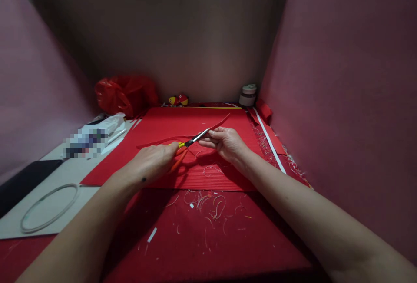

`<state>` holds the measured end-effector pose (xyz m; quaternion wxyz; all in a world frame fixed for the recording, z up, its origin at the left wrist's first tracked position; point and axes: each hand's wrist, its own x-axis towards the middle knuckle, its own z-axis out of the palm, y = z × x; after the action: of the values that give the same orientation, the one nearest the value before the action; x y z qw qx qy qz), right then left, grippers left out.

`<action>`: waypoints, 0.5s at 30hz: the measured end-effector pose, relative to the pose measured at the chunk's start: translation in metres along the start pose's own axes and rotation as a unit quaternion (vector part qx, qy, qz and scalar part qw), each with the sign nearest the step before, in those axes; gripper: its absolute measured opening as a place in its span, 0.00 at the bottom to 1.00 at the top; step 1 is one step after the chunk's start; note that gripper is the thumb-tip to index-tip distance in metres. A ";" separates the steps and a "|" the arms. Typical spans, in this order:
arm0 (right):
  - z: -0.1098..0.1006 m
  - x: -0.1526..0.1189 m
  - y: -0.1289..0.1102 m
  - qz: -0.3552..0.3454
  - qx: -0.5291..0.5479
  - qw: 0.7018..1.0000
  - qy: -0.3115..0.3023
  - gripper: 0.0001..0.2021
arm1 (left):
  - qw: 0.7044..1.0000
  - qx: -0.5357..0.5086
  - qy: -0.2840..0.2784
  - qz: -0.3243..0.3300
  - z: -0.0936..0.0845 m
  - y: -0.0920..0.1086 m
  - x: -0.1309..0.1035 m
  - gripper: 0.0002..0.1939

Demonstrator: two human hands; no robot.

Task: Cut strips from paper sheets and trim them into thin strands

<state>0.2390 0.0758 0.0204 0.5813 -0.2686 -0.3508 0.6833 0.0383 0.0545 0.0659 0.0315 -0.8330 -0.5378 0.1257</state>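
While the left hand (153, 161) grips orange-handled scissors (189, 144), the right hand (226, 142) pinches a red paper strip (216, 125).
Blades part open at the strip above the red corrugated sheet (195, 120) on the bench; right fingers (211, 134) pressed together, left fingers curled through the handles.

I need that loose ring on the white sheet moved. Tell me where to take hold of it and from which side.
Take the thin ring by its near-right arc, coming from the side of the left hand, which is closest but busy with the scissors. It seems to lie flat on the white sheet, so pinch the wire from above, fingertips either side of it; the open middle leaves room for them.
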 end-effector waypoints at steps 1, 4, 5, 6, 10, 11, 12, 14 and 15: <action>0.001 -0.001 0.000 0.002 -0.003 1.000 -0.003 0.07 | 1.000 -0.004 0.002 0.002 0.000 0.001 -0.001 0.13; 0.005 -0.003 0.000 0.010 -0.012 1.000 -0.007 0.07 | 1.000 -0.017 0.006 0.005 -0.002 0.003 -0.003 0.13; 0.006 -0.004 -0.001 0.013 -0.014 1.000 -0.006 0.08 | 1.000 -0.018 0.004 0.003 -0.002 0.004 -0.004 0.13; 0.007 -0.005 -0.001 0.016 -0.014 1.000 -0.003 0.08 | 1.000 -0.017 0.001 -0.001 -0.003 0.006 -0.004 0.13; 0.008 -0.005 -0.001 0.018 -0.013 1.000 0.007 0.08 | 1.000 -0.006 -0.010 -0.009 -0.004 0.009 -0.004 0.13; 0.008 -0.005 -0.001 0.016 -0.011 1.000 0.008 0.08 | 1.000 -0.004 -0.009 -0.009 -0.004 0.009 -0.004 0.12; 0.008 -0.005 -0.001 0.015 -0.009 1.000 0.007 0.09 | 1.000 -0.002 -0.007 -0.009 -0.003 0.008 -0.003 0.12; 0.007 -0.004 0.000 0.015 -0.007 1.000 0.008 0.09 | 1.000 0.000 0.000 -0.008 -0.001 0.007 -0.002 0.13; 0.007 -0.004 0.000 0.015 -0.009 1.000 0.008 0.09 | 1.000 0.001 0.004 -0.008 0.001 0.006 -0.001 0.13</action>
<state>0.2345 0.0706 0.0243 0.5713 -0.2847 -0.3480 0.6866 0.0426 0.0508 0.0643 0.0352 -0.8294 -0.5438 0.1226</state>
